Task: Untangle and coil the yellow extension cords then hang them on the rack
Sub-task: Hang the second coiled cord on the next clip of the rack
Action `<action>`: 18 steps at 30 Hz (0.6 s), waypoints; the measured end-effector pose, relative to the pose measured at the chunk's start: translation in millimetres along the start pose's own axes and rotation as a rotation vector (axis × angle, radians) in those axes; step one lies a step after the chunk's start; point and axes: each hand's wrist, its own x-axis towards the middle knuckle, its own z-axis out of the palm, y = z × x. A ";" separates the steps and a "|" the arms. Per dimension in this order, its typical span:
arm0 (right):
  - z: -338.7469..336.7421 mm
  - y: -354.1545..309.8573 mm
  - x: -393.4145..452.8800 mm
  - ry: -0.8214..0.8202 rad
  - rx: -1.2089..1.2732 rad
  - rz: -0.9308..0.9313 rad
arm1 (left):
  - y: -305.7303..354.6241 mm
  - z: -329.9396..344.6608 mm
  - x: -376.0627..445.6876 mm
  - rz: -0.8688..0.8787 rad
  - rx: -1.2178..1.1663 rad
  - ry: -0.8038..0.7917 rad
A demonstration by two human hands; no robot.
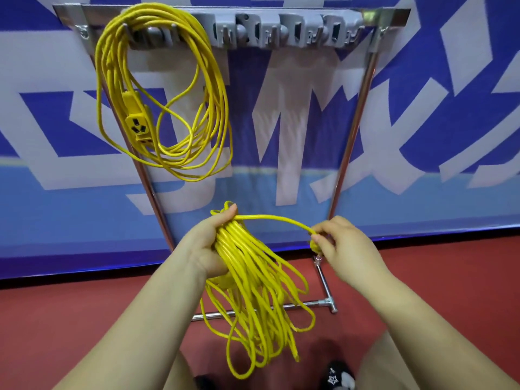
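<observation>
Left hand (206, 243) grips the gathered top of a coiled yellow extension cord (253, 291); loops hang toward 6 o'clock over the red floor (84, 319). Right hand (342, 243) pinches the cord's free end at 3 o'clock. A second coiled cord (166, 88), socket block included, hangs on the rack (281, 32) at 11 o'clock.

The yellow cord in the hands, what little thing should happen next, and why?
Probably lay the last stretch onto the bundle. The left hand grips the coiled cord, while the right hand pinches the loose end, which still arches free between them. The other cord already hangs on the rack, so hanging seems to follow.
</observation>
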 end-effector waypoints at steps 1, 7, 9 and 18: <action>2.6 -3.1 2.0 0.064 0.020 0.031 | -1.9 -0.5 1.2 -0.004 -0.046 -0.007; 28.0 -28.0 17.4 0.297 0.405 0.283 | -21.5 10.8 2.0 0.009 -0.173 -0.032; 38.5 -32.1 19.2 0.239 0.524 0.349 | -24.3 19.0 -0.5 0.013 -0.183 -0.043; 36.9 -30.7 1.6 -0.433 0.919 0.335 | -12.9 34.5 -11.7 -0.060 -0.229 -0.001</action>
